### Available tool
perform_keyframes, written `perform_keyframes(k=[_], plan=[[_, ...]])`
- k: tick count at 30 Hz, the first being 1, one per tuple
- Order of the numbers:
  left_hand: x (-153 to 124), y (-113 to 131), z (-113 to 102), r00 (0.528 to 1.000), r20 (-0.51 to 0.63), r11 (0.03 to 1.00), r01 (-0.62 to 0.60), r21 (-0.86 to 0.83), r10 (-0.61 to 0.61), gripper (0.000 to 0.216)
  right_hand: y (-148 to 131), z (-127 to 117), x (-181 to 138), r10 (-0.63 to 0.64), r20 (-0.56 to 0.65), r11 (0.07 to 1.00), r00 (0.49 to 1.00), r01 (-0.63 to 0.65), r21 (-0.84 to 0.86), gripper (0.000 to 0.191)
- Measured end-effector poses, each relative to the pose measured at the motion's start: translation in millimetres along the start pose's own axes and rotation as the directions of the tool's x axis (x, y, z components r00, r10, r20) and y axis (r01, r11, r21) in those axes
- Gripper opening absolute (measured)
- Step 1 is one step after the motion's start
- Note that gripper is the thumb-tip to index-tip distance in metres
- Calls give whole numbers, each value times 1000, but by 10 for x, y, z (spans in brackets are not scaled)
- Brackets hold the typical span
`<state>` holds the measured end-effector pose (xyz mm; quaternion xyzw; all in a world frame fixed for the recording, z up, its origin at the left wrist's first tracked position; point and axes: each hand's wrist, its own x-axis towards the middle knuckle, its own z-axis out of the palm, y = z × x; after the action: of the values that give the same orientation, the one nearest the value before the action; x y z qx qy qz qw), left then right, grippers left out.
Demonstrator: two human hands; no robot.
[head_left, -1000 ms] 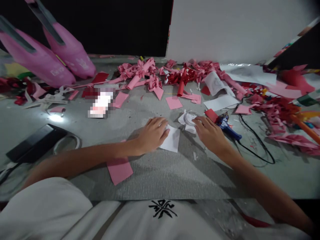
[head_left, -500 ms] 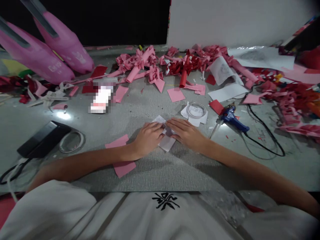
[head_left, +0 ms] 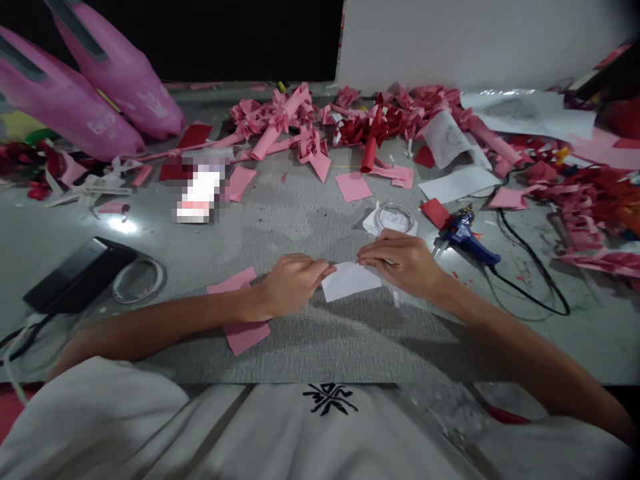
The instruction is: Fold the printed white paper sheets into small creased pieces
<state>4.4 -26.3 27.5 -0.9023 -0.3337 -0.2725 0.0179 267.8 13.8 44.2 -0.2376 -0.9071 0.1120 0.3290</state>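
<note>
Right now, you have the paper [head_left: 351, 281], a small white piece, between your two hands, in front of you over the table [head_left: 320, 353]. Your left hand [head_left: 295, 285] pinches its upper left corner, thumb against the curled fingers. Your right hand [head_left: 406, 265] pinches the top edge further right, its fingertips drawn together. The lower part of the paper shows below your fingers; you can't tell from here whether its bottom edge touches the table.

Under your left forearm lies pink paper [head_left: 249, 338], showing on both sides of the arm; whether it is one sheet or two is hidden. Just beyond your right hand, a ring [head_left: 381, 217] lies on some white scraps [head_left: 371, 223]. To the right of that you have a red piece [head_left: 436, 213] and, just beside it, the blue glue gun [head_left: 473, 243], its black cord [head_left: 535, 283] looping towards you.

On your left, a black box [head_left: 75, 277] sits next to a second ring [head_left: 117, 287]. Further off, a pink square [head_left: 354, 187] lies flat in front of a heap of pink and red paper [head_left: 283, 120] along the back. Two pink bottles [head_left: 113, 100] lean at the far left, and a printed sheet [head_left: 453, 143] curls up to the right of the heap.
</note>
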Motion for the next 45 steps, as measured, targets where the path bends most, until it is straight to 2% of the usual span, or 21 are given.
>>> perform_keyframes(k=[3,5,6,8,9,10,12,13,16,18,22,23,24,25,26,29,31,34,38,42,45], plan=[[5,-35,27,998,7,994,67,-90,-67,48,154,-101,6,25,18,1000,1000,-25,-17,22],[-4,-72,34,991,-12,982,127,-142,-130,50,279,-243,-1,118,-54,990,992,-121,-74,22],[-12,-91,34,985,-21,973,164,-165,-170,51,332,-329,-6,206,-160,966,965,-227,-121,22],[-30,-123,31,969,-42,953,231,-195,-243,53,385,-476,-10,333,-372,880,867,-427,-209,23],[-37,-132,32,962,-50,946,253,-201,-268,53,375,-516,-7,362,-348,870,865,-447,-205,24],[-41,-134,34,958,-52,942,268,-204,-283,53,338,-522,-2,408,-360,857,839,-488,-164,25],[-44,-120,43,959,-45,940,265,-214,-280,51,206,-443,12,497,-118,866,860,-500,11,27],[-45,-107,49,963,-36,943,251,-218,-265,50,126,-373,19,502,-10,860,865,-499,106,28],[-66,-64,64,980,2,952,194,-235,-199,47,-39,-186,28,522,141,810,841,-540,226,35],[-102,-54,69,985,0,951,168,-259,-174,44,-24,-164,19,555,147,785,819,-574,233,38],[-180,-103,83,973,-65,910,181,-373,-220,34,205,-329,-21,647,-34,748,762,-625,222,34],[-189,-121,92,965,-68,891,204,-406,-252,32,245,-368,-26,668,-34,723,743,-638,266,35],[-190,-137,105,959,-52,869,230,-439,-280,28,261,-390,-27,677,15,692,736,-644,325,35],[-184,-150,120,957,-17,847,249,-470,-291,27,251,-391,-24,669,97,659,737,-648,381,35],[-173,-160,138,960,36,827,260,-499,-279,37,216,-370,-19,643,180,628,744,-647,432,36],[-125,-172,185,969,206,782,234,-577,-137,86,30,-222,1,563,340,535,753,-646,545,31],[-100,-172,200,962,270,727,212,-653,-37,96,-80,-108,2,538,380,466,752,-642,609,30],[-81,-163,197,961,276,582,215,-784,17,106,-144,15,-26,537,369,386,759,-610,692,41],[-53,-116,174,963,265,468,257,-846,-49,90,-129,90,-81,556,342,368,757,-594,716,35],[12,-37,145,963,232,400,269,-876,-140,67,-160,101,-89,581,203,487,788,-537,688,30],[64,3,119,939,250,366,325,-872,-237,51,-188,74,-75,513,139,608,847,-472,639,25]])
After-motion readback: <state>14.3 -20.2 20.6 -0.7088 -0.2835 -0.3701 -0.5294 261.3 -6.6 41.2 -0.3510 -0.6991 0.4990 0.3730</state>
